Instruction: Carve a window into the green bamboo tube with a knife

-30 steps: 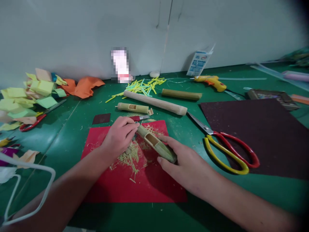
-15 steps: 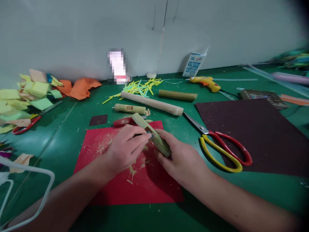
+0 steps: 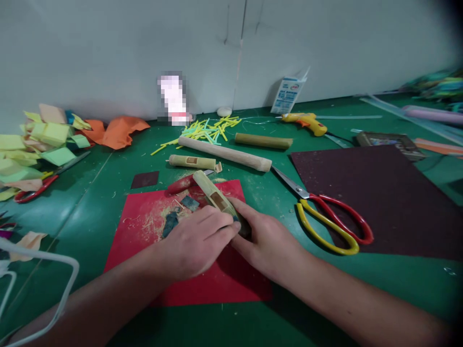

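While the right hand (image 3: 269, 241) grips the near end of a notched bamboo tube (image 3: 207, 185), the left hand (image 3: 202, 238) pinches a small dark piece (image 3: 235, 219) against it, tube slanting over a red sheet (image 3: 220, 288), dark scraps (image 3: 190, 203) and shavings (image 3: 154, 220) nearby, scissors (image 3: 306, 194) to the right.

– What is shown at the back?
– A grey wall (image 3: 108, 53), split by a thin dark vertical seam (image 3: 244, 19), is met by a green tabletop (image 3: 104, 185).
– How is the scene lit?
– Dimly; a soft sheen is cast across the tabletop.
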{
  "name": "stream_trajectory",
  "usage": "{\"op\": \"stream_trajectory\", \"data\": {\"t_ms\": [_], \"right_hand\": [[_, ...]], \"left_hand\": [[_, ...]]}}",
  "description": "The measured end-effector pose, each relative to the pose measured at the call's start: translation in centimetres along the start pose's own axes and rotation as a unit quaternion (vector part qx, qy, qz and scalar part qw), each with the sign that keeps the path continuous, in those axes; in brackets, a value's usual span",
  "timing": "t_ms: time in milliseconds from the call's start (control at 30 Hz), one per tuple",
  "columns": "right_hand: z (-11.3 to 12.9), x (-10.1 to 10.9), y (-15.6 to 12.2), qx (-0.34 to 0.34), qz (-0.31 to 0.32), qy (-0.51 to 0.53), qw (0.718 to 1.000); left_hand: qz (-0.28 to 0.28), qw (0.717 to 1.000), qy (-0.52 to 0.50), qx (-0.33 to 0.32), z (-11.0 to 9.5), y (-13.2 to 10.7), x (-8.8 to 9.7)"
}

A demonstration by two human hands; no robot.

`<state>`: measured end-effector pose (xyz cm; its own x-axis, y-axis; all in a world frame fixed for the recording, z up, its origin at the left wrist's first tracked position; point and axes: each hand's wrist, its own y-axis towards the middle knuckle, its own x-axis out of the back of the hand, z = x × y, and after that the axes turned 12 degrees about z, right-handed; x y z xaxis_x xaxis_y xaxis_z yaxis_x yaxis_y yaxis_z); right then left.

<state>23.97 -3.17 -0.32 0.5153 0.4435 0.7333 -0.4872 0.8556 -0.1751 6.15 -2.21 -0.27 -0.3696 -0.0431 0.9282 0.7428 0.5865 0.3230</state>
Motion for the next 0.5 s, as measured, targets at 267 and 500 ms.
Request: {"op": "stream_trajectory", "data": {"t_ms": [267, 500], "right_hand": [[0.3, -0.2, -0.1, 0.009, -0.005, -0.026, 1.000], [0.3, 0.6, -0.4, -0.002, -0.034, -0.068, 0.997]], "left_hand": [[0.013, 1.000, 0.024, -0.015, -0.1, -0.2, -0.4], [-0.073, 0.987, -0.111, 0.087, 1.3, -0.8, 1.1]]}}
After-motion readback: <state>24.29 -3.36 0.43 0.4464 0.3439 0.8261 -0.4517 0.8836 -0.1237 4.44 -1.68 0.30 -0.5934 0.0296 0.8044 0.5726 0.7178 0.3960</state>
